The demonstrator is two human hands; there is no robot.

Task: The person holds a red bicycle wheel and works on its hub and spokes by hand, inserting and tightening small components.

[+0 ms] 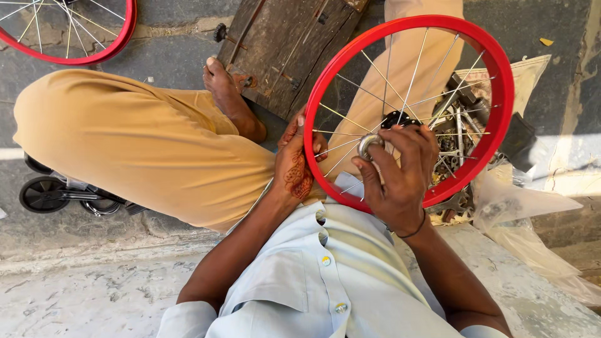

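Note:
A small bicycle wheel with a red rim (501, 94) and thin silver spokes stands upright in my lap. My left hand (294, 166) grips the rim at its left side, fingers wrapped around it. My right hand (400, 172) is closed over the metal hub (369, 144) at the wheel's centre, fingertips on its shiny round end. A black part (397, 117) shows just above my right fingers. I sit cross-legged in tan trousers (138, 144) and a pale blue shirt (332, 269), one bare foot (225, 87) out in front.
A second red-rimmed wheel (94, 53) lies at the top left. A worn wooden board (288, 44) lies ahead of my foot. A heap of metal bicycle parts (460, 134) sits behind the wheel on paper and clear plastic (519, 213). Small black wheels (41, 194) rest at left on the stone floor.

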